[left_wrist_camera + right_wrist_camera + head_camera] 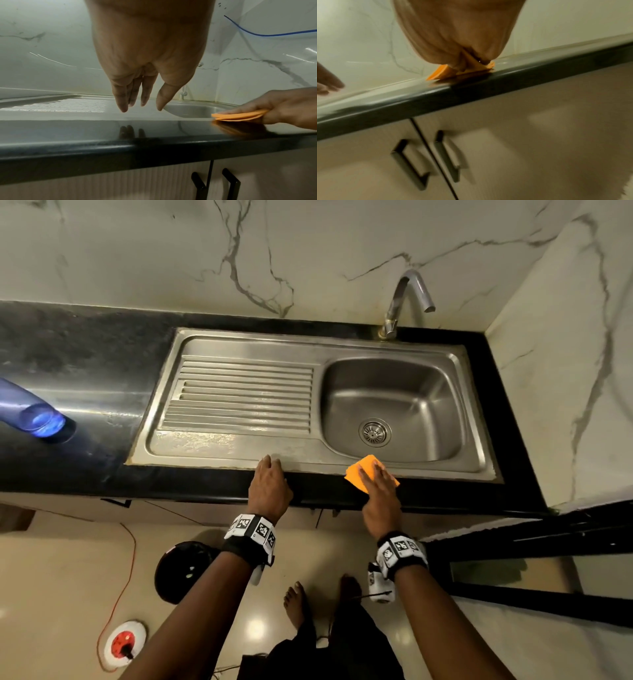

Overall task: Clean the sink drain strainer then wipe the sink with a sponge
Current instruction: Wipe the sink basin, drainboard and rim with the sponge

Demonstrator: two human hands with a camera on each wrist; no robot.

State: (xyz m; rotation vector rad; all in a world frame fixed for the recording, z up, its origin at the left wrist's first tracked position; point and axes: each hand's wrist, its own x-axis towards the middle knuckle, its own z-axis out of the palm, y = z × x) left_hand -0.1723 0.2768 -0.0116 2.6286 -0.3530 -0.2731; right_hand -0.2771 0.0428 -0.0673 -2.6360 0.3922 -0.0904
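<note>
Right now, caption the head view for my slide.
Right hand presses orange sponge at the sink front edge; left hand rests alongside.

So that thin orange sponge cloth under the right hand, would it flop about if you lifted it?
Probably floppy: the thin orange sponge cloth lies doubled over in two thin layers beneath the right hand, and one corner curls up. It looks light for its size. Pushed along the glossy black countertop, it would likely slide easily.

A blue bottle [32, 412] is lying on the dark surface [85, 364] at far left. A black helmet [178, 570] and a red-and-white socket reel [125, 642] are sitting on the floor.
</note>
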